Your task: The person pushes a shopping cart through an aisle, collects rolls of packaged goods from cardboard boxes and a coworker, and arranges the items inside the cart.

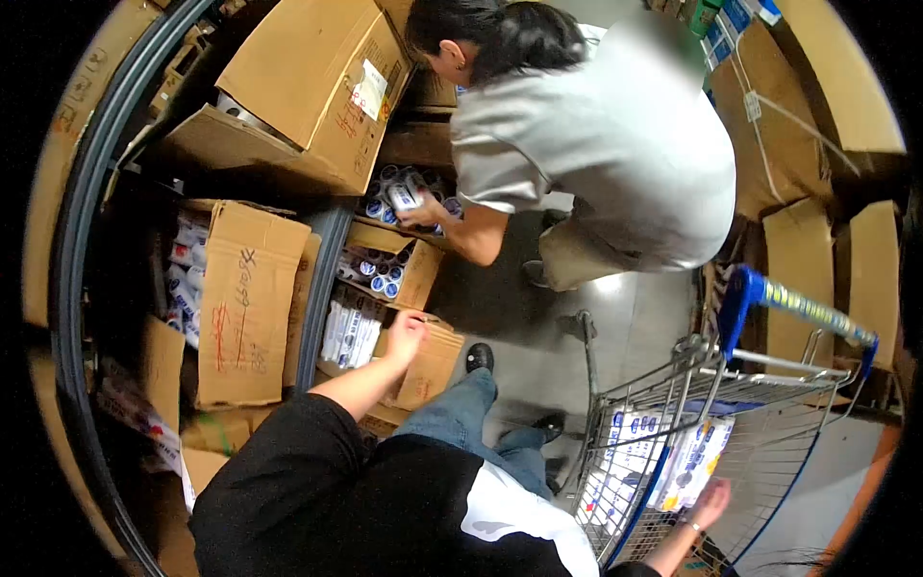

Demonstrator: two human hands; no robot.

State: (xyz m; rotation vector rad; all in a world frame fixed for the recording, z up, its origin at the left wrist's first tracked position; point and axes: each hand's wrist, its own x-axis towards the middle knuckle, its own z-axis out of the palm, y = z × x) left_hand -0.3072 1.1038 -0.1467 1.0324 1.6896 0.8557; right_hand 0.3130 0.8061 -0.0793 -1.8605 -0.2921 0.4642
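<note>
My left hand (pixel 408 337) is at the top edge of an opened cardboard box (pixel 430 365), its fingers curled closed over the flap. Inside that box stand white wrapped packs (pixel 353 327) with dark print. Out to the right, my right hand (pixel 711 502) is at the shopping cart (pixel 673 385), beside a white plastic-wrapped pack (pixel 692 464) with blue labels. Its fingers are apart and do not grip the pack. Further similar packs (pixel 615 471) lie in the cart. A co-worker's hand (pixel 420 210) holds a white wrapped pack (pixel 405 195) over another box.
A co-worker in a grey shirt (pixel 606 144) bends over the boxes ahead. A box of round-ended rolls (pixel 385 279) sits beyond my left hand. Large cartons (pixel 252 298) fill the metal-framed shelf (pixel 322 279) at left. More cardboard (pixel 798 279) lines the right side.
</note>
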